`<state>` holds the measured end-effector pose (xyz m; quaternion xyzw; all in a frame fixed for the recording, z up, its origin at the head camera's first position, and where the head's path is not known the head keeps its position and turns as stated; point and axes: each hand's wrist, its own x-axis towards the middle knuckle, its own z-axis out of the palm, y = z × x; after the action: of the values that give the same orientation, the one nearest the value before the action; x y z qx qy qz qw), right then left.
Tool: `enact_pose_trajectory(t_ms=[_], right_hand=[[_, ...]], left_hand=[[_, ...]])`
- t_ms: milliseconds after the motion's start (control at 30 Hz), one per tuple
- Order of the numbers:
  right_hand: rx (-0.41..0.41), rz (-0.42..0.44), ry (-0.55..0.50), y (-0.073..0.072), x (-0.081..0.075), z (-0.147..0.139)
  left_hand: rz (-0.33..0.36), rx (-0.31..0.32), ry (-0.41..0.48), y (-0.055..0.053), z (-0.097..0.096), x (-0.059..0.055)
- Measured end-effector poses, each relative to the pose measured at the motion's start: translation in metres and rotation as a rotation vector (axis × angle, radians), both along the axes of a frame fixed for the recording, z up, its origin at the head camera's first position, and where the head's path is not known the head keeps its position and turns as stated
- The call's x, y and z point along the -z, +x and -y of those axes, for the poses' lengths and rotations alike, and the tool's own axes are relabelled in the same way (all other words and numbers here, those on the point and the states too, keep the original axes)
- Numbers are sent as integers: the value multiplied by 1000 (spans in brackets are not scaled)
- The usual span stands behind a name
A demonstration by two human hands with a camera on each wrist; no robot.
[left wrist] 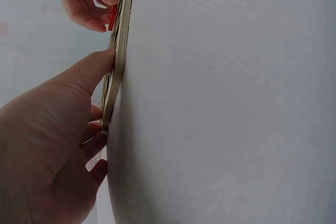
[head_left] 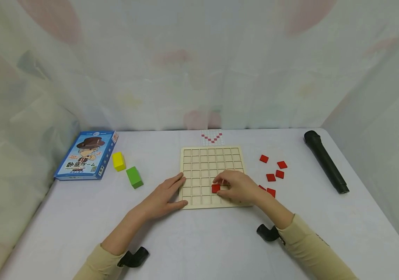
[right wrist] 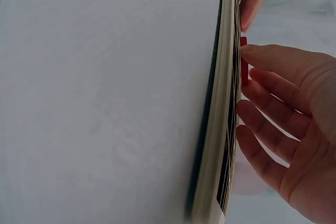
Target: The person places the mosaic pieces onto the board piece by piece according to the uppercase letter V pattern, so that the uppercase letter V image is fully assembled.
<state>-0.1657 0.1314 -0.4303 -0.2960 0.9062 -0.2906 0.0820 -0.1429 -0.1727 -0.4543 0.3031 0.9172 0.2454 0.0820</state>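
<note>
A pale wooden grid board point(head_left: 196, 171) lies on the white table, its cells framed by thin raised lines. My left hand point(head_left: 162, 198) rests at the board's left edge, thumb spread from the fairly straight fingers; the left wrist view shows the fingertips against the rim. Over the right half of the board, my right hand point(head_left: 237, 186) pinches a red square tile point(head_left: 215, 188). In the right wrist view, thumb and fingertips meet that tile point(right wrist: 244, 64) at the board's surface. Just behind the board lies a small grid card point(head_left: 212, 137) with red squares in a V shape.
Several loose red tiles point(head_left: 270, 177) lie right of the board, some near the right wrist. A black microphone-shaped object point(head_left: 326, 161) is farther right. On the left are a green block point(head_left: 135, 177), a yellow block point(head_left: 118, 161) and a blue game box point(head_left: 86, 155).
</note>
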Motion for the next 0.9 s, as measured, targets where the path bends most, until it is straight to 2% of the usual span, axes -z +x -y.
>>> enact_pose_trajectory(t_ms=[267,533,700,900], right_hand=[[3,-17,26,1,1,1],[19,24,-37,2,1,-3],[88,11,-68,-3,0,-20],[195,0,-145,-18,-1,-54]], left_hand=[[1,-7,0,0,-1,0],[13,-11,3,1,0,0],[7,-9,0,1,-1,0],[-19,-1,-3,1,0,-1]])
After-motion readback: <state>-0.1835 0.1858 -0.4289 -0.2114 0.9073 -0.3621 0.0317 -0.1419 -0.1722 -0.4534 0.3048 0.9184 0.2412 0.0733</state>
